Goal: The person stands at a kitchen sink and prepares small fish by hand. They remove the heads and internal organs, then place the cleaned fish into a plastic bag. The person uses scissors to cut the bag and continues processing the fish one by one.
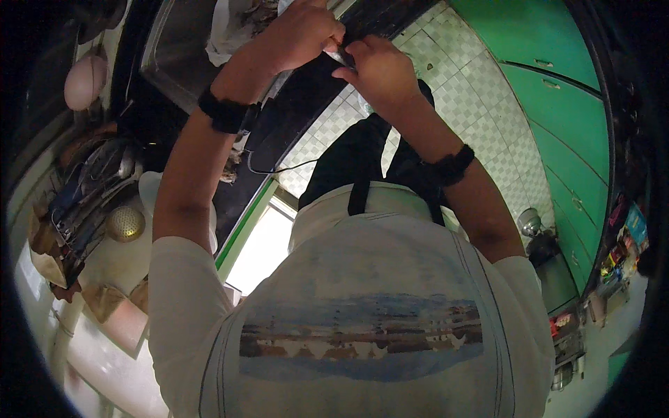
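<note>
Both hands meet at the top centre, above the dark counter edge (306,111). My left hand (303,35) has its fingers curled on a small, narrow item (343,54), too small and covered to name. My right hand (380,73) pinches the same item between thumb and fingers. Just left of my left hand, a crumpled white bag (219,45) lies at a metal sink (167,56).
Green cabinets (557,125) line the right, beside a tiled floor (453,83). A cord (279,169) crosses near my legs. Utensils (90,195), a perforated metal strainer (125,224) and a pale pink oval object (86,82) are at the left. Pots (536,237) are at the lower right.
</note>
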The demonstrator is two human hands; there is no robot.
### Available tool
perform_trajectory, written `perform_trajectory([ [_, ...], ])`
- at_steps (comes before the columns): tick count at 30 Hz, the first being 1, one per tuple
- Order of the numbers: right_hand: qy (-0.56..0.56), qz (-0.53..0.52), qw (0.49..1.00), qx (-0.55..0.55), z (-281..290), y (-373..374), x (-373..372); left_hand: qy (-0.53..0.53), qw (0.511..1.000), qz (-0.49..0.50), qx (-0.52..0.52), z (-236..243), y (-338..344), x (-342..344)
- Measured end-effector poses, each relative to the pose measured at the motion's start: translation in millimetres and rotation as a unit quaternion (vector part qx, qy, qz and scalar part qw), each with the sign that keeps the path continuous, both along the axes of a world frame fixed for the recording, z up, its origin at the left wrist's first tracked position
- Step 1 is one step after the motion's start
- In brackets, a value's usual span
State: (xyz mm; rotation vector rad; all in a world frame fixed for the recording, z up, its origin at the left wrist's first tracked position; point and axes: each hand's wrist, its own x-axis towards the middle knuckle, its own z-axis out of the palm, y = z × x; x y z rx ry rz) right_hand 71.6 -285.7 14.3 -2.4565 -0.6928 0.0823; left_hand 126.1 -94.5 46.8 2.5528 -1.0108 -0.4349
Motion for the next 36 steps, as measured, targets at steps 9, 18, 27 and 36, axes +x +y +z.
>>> perform_trajectory([
  [9, -0.033, -0.001, 0.999, -0.009, 0, 0, 7, -0.151, 0.988, 0.001, -0.043, -2, 17, -26],
  [18, -0.004, -0.077, 0.997, -0.013, 7, 4, 10, -0.195, 0.979, -0.031, -0.046, -7, 9, -24],
  [27, -0.078, -0.019, 0.997, -0.004, -4, -4, 10, -0.052, 0.999, 0.002, -0.012, -4, 1, -1],
  [36, 0.058, -0.043, 0.997, -0.026, -2, -12, 30, -0.185, 0.981, 0.009, -0.064, -5, 2, -17],
])
